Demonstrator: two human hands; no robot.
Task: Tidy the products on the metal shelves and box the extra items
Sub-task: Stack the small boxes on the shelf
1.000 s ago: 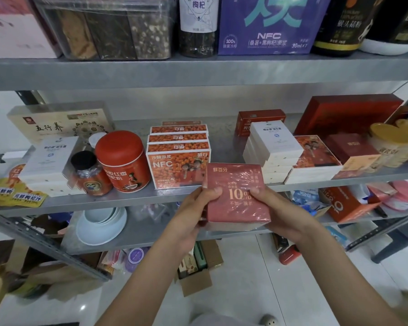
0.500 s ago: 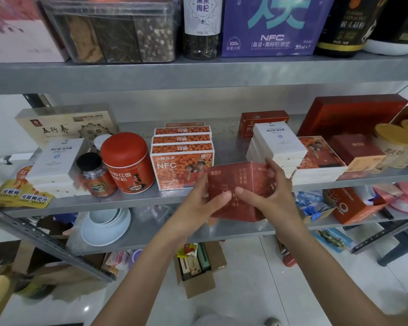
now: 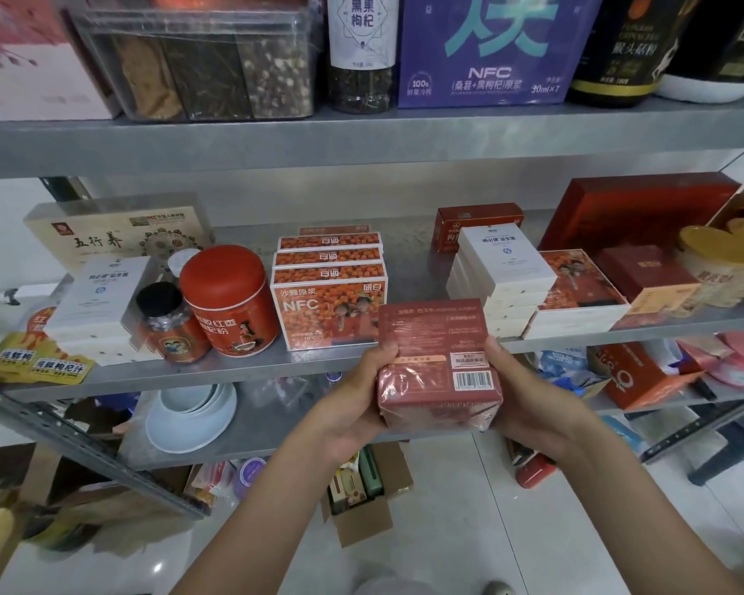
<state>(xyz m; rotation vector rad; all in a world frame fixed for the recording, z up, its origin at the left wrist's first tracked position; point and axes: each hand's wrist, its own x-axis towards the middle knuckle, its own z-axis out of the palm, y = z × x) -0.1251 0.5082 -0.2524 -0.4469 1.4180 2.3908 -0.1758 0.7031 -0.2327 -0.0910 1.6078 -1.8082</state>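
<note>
Red shrink-wrapped box [image 3: 437,358], barcode face up, held in front of the middle metal shelf [image 3: 233,371]. Left hand [image 3: 353,397] and right hand [image 3: 529,392] grip its sides, fingers curled underneath, thumbs on top. Orange NFC boxes [image 3: 329,307] stand just behind.

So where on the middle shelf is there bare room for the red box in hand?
Bare metal of the middle shelf runs between the orange NFC boxes and the white box stack, back to a small red carton. Left of the red canister and right of the white box stack it is crowded.
</note>
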